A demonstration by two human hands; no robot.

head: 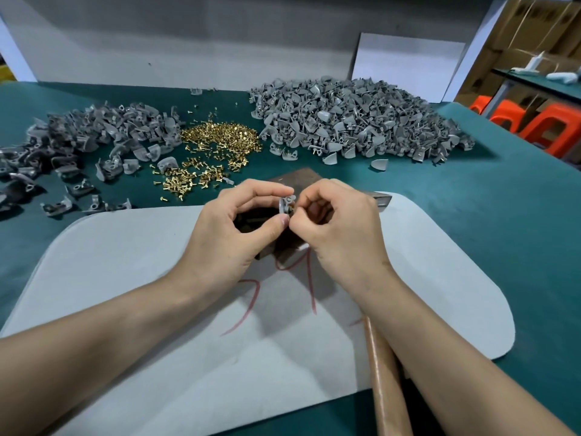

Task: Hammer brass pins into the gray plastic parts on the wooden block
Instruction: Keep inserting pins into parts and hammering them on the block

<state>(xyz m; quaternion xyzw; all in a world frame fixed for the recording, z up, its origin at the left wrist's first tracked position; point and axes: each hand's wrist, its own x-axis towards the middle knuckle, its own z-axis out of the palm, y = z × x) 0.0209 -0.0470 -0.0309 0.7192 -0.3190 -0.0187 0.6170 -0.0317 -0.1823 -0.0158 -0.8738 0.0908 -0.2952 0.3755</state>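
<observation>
My left hand (239,228) pinches a small gray plastic part (285,204) between thumb and fingers, held just above the dark wooden block (287,243). My right hand (339,228) pinches a brass pin (291,209) at the part; the pin is barely visible between the fingertips. The block lies mostly hidden under both hands. A hammer lies under my right forearm, its wooden handle (385,382) running toward me and its metal head (384,201) showing beyond my right hand.
A pile of brass pins (220,143) lies behind the block. Heaps of gray plastic parts sit at the far left (94,136) and far right (355,118). A pale felt mat (157,294) covers the green table (503,231). Orange stools (531,124) stand far right.
</observation>
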